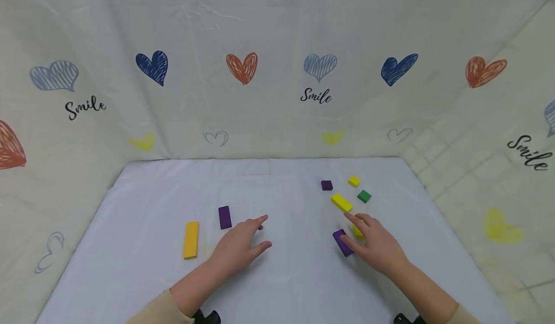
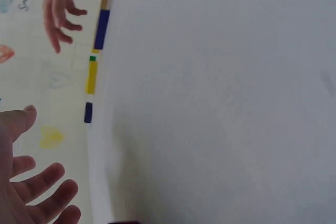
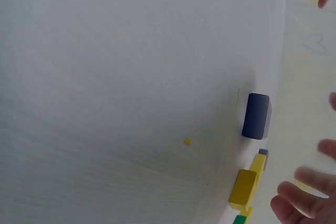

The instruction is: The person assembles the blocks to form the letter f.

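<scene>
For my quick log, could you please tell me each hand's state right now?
Left hand: open, holding nothing.
Right hand: open, holding nothing.

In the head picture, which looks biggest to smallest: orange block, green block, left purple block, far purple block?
1. Orange block
2. Left purple block
3. Green block and far purple block: too alike to rank

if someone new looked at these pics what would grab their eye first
Probably the left hand, just left of the middle over the white table, and the right hand above a group of colourful blocks. Next, the long orange block stands out on the left, with a purple block to its right. Behind, printed hearts run across the pale backdrop.
</scene>
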Available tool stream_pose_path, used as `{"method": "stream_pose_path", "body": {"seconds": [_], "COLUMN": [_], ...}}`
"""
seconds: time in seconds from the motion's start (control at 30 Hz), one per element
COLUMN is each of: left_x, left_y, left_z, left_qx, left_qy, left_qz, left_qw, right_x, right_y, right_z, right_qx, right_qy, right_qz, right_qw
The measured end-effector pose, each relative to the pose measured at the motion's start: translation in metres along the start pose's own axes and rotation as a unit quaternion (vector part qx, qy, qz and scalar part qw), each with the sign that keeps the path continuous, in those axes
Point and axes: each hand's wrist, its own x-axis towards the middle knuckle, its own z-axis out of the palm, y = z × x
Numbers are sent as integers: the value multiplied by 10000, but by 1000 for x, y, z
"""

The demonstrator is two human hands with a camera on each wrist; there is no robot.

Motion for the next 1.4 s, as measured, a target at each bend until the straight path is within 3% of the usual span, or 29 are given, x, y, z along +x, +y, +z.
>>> {"method": "stream_pose_path", "body": {"seconds": [0.17,0.4,0.57,0.97,1.23,1.4], "left_x": [16,36,51,75,87,91], "left_y": [15,42,61,97,113,119], "left_z": [14,35,52,79,99,104], "left_qx": [-558,-1016,-1007,-845,-483,-333], "left_qy": [-215,-425,-604,-974,-1044,-1087], "left_qz": [-226,-289,-287,-211,-253,-253], "left_qw": [9980,9935,9927,9914,9930,9932], "right_x": [0,0,2,3,4,6], "right_y": [3,4,5,6,3,2], "right_z": [0,2,6,10,15,17], "right_qx": [205,658,688,761,877,995], "right_qy": [-201,-974,-1236,-1403,-1438,-1431], "right_qz": [147,619,789,976,1053,981], "right_qw": [9995,9911,9868,9824,9801,9798]}}
